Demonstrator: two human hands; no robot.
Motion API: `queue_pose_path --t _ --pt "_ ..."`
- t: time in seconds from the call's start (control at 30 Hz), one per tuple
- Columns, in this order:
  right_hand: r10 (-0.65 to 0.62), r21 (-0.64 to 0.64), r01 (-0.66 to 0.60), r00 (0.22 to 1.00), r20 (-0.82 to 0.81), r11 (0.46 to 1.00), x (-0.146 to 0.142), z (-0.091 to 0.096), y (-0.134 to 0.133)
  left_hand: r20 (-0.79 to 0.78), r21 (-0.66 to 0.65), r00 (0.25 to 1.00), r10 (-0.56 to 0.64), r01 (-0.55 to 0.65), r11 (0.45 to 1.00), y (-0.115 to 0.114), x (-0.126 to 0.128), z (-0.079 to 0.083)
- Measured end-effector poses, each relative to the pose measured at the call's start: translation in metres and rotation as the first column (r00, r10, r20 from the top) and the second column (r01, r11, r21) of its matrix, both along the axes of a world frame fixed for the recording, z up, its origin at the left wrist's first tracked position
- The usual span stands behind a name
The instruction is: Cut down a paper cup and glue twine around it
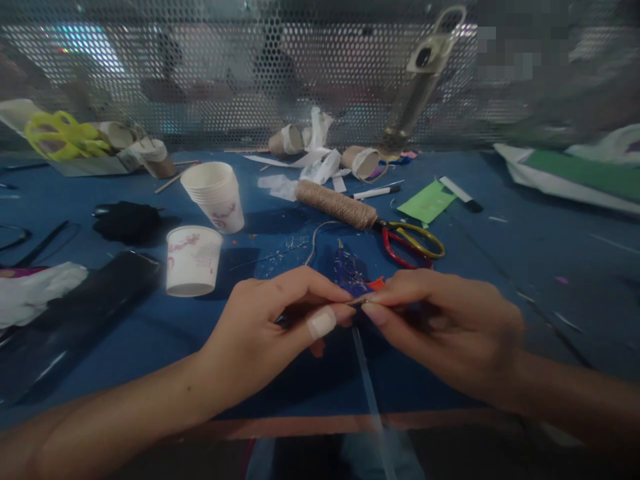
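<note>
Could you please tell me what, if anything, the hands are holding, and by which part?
The left hand and right hand pinch a thin brown strand, apparently twine, at either side of its short visible stretch.

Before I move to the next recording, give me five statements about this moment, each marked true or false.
1. The left hand and right hand pinch a small brown piece between them. True.
2. The right hand holds the scissors. False: they lie on the blue table, beyond the hands.
3. The twine spool lies on its side. True.
4. The pale strip is on the right hand's thumb. False: it is on the left hand's.
5. A white marker lies by the edge of the green paper. True.
</note>
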State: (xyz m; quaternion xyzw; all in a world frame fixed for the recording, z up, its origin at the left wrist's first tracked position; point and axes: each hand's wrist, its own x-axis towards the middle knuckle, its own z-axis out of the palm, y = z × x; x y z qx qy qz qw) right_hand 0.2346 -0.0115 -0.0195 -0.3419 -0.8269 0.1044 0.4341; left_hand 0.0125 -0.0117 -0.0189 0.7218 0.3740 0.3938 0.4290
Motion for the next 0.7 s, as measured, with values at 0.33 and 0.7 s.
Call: queue_pose_path --t 0.33,0.7 --pt "0.026 -0.129 -0.037 0.996 -0.085 0.991 0.0000 -0.0032 -0.0010 0.059 0.074 0.998 0.012 -0.016 0.997 -0.0019 -0.0008 -0.0020" --pt "0.016 -0.114 -0.029 0.994 -0.112 0.993 -0.0022 -0.0043 -0.0025 0.094 0.126 0.994 0.051 -0.062 0.990 -0.0028 0.0001 -0.0021"
